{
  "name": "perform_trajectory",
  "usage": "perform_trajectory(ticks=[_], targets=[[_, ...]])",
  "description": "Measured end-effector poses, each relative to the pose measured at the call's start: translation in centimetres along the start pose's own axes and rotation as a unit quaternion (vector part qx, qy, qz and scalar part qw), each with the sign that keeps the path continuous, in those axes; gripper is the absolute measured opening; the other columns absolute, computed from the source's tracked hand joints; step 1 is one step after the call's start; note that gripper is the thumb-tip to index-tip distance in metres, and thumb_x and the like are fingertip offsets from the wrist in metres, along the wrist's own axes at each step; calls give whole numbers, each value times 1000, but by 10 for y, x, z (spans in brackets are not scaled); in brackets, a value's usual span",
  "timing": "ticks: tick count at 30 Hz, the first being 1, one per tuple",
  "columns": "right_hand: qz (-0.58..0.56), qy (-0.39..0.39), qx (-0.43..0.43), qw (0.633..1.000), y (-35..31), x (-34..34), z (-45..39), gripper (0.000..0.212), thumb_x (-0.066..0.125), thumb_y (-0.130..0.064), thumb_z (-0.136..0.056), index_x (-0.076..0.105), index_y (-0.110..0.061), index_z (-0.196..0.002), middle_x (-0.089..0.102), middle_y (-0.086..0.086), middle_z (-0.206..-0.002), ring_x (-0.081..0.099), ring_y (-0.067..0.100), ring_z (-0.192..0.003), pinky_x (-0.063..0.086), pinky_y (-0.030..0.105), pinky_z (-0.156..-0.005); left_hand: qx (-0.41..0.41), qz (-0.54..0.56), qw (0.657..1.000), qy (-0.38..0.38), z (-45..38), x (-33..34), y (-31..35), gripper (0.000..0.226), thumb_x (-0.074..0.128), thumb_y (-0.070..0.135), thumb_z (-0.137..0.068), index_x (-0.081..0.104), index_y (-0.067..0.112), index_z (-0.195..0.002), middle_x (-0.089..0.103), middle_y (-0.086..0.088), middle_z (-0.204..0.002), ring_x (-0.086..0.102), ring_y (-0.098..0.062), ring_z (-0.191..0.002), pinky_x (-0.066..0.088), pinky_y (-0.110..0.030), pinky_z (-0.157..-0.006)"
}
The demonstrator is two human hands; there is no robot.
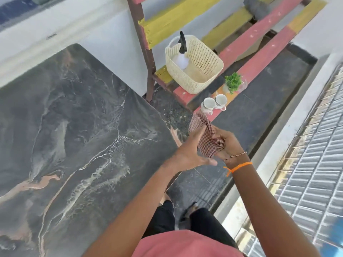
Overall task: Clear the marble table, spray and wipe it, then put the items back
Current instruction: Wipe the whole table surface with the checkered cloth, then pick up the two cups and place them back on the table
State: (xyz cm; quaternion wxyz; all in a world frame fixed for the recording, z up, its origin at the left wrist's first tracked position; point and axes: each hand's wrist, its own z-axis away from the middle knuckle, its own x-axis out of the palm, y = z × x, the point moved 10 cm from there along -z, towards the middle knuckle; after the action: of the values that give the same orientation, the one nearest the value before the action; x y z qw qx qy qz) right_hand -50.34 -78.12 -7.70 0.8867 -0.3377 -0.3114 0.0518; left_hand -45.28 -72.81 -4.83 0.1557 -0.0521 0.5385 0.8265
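Both hands are together out past the right edge of the table, working a checked cloth (203, 140) between them. The left hand (191, 151) has its fingers mostly straight, laid flat against the near side of the cloth, thumb sticking out toward the right wrist. The right hand (227, 143) has its fingers curled into the bunched end of the cloth, gripping it. The loose upper corner of the cloth sticks up above both hands. The right wrist has an orange thread (238, 166) and a beaded bracelet (237, 155) on it.

The marble table (74, 127) fills the left side of the view, dark with pale and pinkish veins, and the hands hang over the dark floor just beside its edge, not touching it.

Beyond the hands there's a painted wooden bench (246, 58) with red and yellow slats. On it: a cream plastic basket (198, 71) with a spray bottle (182, 52) standing inside, black trigger head poking above the rim. Near the basket sits a little green plant (233, 82), and closer to the hands two white cups (214, 103) side by side at the bench's near end.

The person wears a pink shirt and dark trousers.
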Motion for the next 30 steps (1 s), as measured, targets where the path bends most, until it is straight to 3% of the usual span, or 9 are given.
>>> perform_trajectory(ticks=[2, 4, 6, 9, 11, 16, 21, 26, 30], targets=[[-18, -3, -1, 1000, -12, 15, -3, 40, 64, -14, -60, 56, -3, -98, 59, 12, -81, 58, 24, -75, 49, 30, -72, 22, 11, 1000, -4, -19, 1, 7, 112, 82, 24, -66, 5, 18, -148, 13, 1, -154, 13, -2, -136, 7, -8, -103], [17, 3, 19, 1000, -23, 21, -9, 56, 72, -27, -58, 54, -3, -104, 56, 11, -85, 59, 27, -83, 50, 29, -73, 29, 112, 993, 26, -33, -5, 11, 105, 83, 15, -63, 18, 20, -145, 34, 6, -142, 31, 1, -127, 24, -10, -106], [91, 36, 17, 995, -37, 11, -26, 48, 48, -32, -90, 44, -2, -129, 53, 7, -94, 55, 34, -97, 46, 34, -80, 5, 201, 977, 67, -46, -18, 8, 87, 82, 10, -65, 34, 18, -137, 51, 7, -127, 48, -3, -116, 39, -13, -100], [79, -23, 62, 995, -48, 9, -51, 63, 17, -51, -95, 36, -11, -139, 55, 7, -112, 52, 23, -103, 41, 33, -93, -30, 228, 957, 178, -64, -55, -2, 48, 71, 14, -79, 52, 14, -123, 63, 4, -109, 59, -11, -103, 46, -6, -81], [107, -55, 85, 989, -62, 1, -71, 56, 21, -46, -95, 42, -12, -134, 56, 2, -117, 54, 17, -107, 40, 29, -99, -78, 290, 926, 230, -78, -77, -15, 28, 58, 15, -89, 57, 12, -117, 65, -1, -109, 61, -16, -102, 48, -10, -76], [212, 10, 106, 971, -98, -52, -152, 29, 35, -22, -98, 57, -10, -112, 61, -1, -91, 55, 10, -77, 45, 16, -68, -149, 491, 824, 239, -124, -95, -26, 13, 51, 19, -93, 61, 15, -99, 71, 3, -91, 66, -14, -88, 50, -28, -71], [82, -92, 165, 979, -126, -62, -203, 24, 46, -22, -87, 68, -14, -90, 71, 2, -83, 67, 15, -72, 55, 27, -67, -190, 532, 789, 243, -186, -102, -17, 11, 52, 19, -91, 63, 16, -91, 75, 7, -81, 70, -9, -77, 52, -25, -63], [258, -20, 74, 963, -186, -113, -277, 16, 54, -2, -88, 63, -11, -97, 71, 2, -84, 65, 17, -76, 54, 29, -68, -268, 536, 756, 261, -252, -113, -25, 22, 39, 18, -98, 55, 9, -110, 62, -8, -104, 60, -21, -97, 51, -37, -76], [395, -1, 16, 919, -224, -125, -327, 15, 55, 3, -86, 59, 4, -100, 59, 5, -82, 55, 20, -79, 44, 33, -77, -302, 511, 759, 268, -299, -123, -31, 28, 38, 17, -98, 48, 8, -123, 60, -7, -102, 58, -20, -90, 47, -39, -85]])
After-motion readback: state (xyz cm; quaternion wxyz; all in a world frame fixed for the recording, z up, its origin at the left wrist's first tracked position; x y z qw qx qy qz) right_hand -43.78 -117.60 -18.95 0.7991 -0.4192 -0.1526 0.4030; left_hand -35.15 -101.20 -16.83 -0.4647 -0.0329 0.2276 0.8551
